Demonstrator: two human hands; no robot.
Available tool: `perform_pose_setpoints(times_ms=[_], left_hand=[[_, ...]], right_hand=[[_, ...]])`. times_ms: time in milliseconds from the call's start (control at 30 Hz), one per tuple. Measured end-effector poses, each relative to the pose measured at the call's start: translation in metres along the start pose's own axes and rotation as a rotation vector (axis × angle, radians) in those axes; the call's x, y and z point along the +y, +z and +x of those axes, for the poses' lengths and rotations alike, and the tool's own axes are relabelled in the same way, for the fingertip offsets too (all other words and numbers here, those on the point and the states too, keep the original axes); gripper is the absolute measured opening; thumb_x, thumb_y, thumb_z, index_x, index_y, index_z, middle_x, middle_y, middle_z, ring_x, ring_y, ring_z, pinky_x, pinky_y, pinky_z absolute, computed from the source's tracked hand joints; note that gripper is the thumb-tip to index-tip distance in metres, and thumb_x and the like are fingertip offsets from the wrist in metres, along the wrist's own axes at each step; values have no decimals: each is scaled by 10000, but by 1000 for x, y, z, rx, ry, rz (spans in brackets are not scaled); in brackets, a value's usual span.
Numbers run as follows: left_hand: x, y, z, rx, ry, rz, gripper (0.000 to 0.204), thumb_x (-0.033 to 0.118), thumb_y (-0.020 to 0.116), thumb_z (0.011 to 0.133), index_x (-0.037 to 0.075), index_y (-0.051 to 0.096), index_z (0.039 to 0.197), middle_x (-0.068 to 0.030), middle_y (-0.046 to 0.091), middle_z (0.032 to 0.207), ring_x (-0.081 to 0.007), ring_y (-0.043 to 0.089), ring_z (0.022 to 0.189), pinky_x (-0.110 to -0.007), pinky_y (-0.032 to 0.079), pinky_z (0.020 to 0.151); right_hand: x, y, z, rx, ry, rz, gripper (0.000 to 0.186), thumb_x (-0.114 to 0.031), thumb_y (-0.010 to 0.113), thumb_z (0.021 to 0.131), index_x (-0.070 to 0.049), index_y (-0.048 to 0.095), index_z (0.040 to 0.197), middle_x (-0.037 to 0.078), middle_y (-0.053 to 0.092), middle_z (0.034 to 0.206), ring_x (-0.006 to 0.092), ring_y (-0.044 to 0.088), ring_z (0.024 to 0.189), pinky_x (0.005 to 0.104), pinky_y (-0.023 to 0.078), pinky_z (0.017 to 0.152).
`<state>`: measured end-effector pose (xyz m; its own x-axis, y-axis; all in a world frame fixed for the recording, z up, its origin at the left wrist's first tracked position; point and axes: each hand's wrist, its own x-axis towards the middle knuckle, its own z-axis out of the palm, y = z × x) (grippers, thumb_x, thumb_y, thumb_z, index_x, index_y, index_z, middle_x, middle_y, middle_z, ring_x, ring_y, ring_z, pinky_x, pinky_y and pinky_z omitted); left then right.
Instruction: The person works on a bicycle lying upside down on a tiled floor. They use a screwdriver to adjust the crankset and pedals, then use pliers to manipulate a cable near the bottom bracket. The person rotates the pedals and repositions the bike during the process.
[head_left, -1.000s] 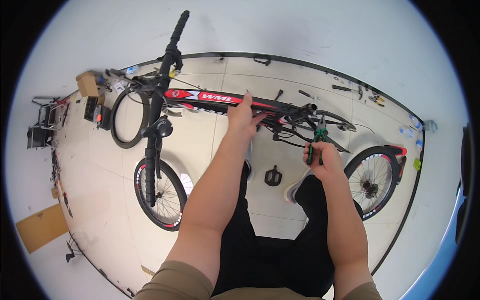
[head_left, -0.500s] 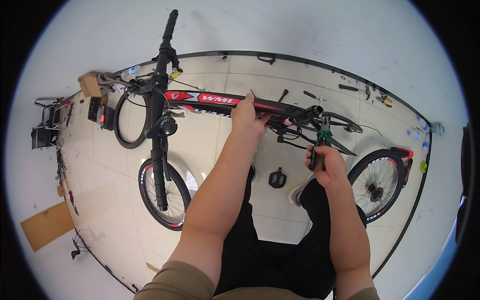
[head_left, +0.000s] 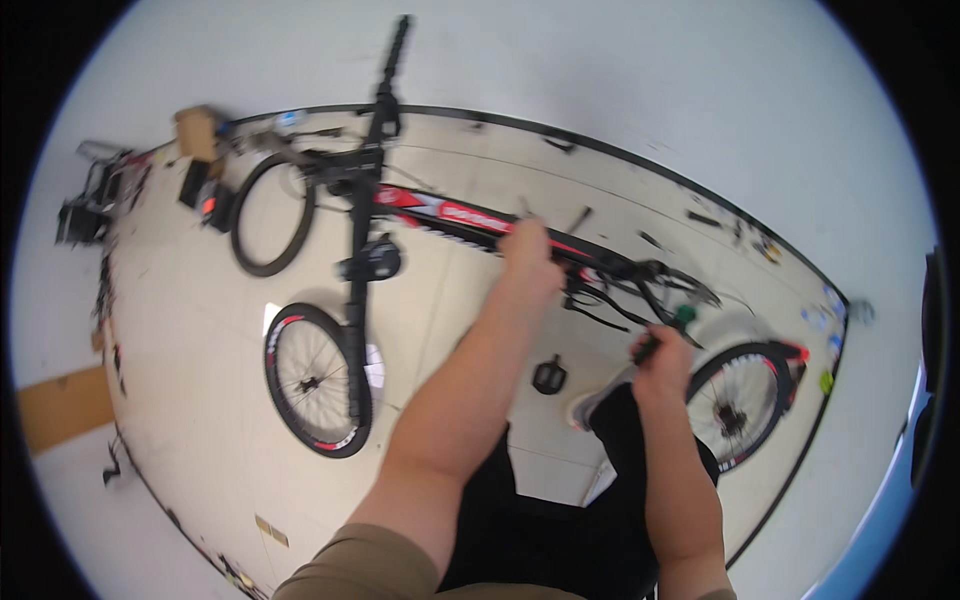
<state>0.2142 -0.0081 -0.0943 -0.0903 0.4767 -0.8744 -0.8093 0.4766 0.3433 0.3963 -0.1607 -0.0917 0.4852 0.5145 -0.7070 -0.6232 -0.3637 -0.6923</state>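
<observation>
My left hand (head_left: 530, 255) is closed around the top tube of a black and red bicycle frame (head_left: 470, 217), roughly halfway along it. Attached at the frame's left end is a black handlebar (head_left: 360, 285). In my right hand (head_left: 662, 365) is a pair of pliers (head_left: 685, 315) with green and black handles; the fingers are wrapped around it. The pliers are just below the frame's rear end, and motion blur smears their jaws. I cannot tell whether they touch the frame. A black pedal (head_left: 549, 375) lies on the floor between my arms.
A spoked wheel (head_left: 310, 383) lies at left, another wheel (head_left: 728, 415) at right beyond my forearm. Farther left are a bare black tyre (head_left: 240, 215) and a cardboard box (head_left: 197, 132). Hand tools (head_left: 703, 218) and bottles (head_left: 815, 318) lie along the wall's dark skirting.
The whole view has shifted and blurred, with the bicycle slanting more. My right hand has drawn the pliers down and away from the frame's rear end. My left hand keeps its hold.
</observation>
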Motion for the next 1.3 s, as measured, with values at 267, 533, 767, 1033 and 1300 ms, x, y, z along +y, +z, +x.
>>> perform_pose_setpoints(times_ms=[267,533,767,1033,1300], left_hand=[[4,-2,-4,23,28,12,219,79,562,902,44,477,1101,-109,543,985,-267,575,927,-552,473,865],[-52,-4,-13,-221,-139,199,193,98,519,942,23,514,1120,-141,598,1068,-285,588,1024,-532,443,953],[-64,17,-30,-137,-208,110,255,126,381,1045,-41,393,1238,-231,477,1323,-365,481,1274,-593,319,1135],[-66,4,-14,-202,-175,94,262,142,472,1037,21,403,1258,-178,537,1246,-339,566,1176,-613,401,1071],[-68,-4,-2,-197,-137,-11,261,130,506,1024,37,415,1251,-164,527,1212,-358,572,1136,-624,447,1015]], right_hand=[[-28,38,1,-108,-53,202,244,-23,577,862,-21,521,1099,72,554,799,183,554,647,331,477,558],[-43,38,-4,-146,38,142,112,-92,595,915,-20,554,990,78,618,829,179,613,688,316,508,588],[-73,17,-12,-69,-78,-390,114,-143,592,935,-54,628,996,20,663,859,83,578,732,239,412,596],[-37,-2,-53,-350,-29,-367,178,-140,581,963,-47,585,1115,79,701,945,138,676,786,245,441,579],[-9,-1,-73,-543,-66,-345,361,-106,544,981,-44,517,1335,101,691,1105,166,682,943,269,516,677]])
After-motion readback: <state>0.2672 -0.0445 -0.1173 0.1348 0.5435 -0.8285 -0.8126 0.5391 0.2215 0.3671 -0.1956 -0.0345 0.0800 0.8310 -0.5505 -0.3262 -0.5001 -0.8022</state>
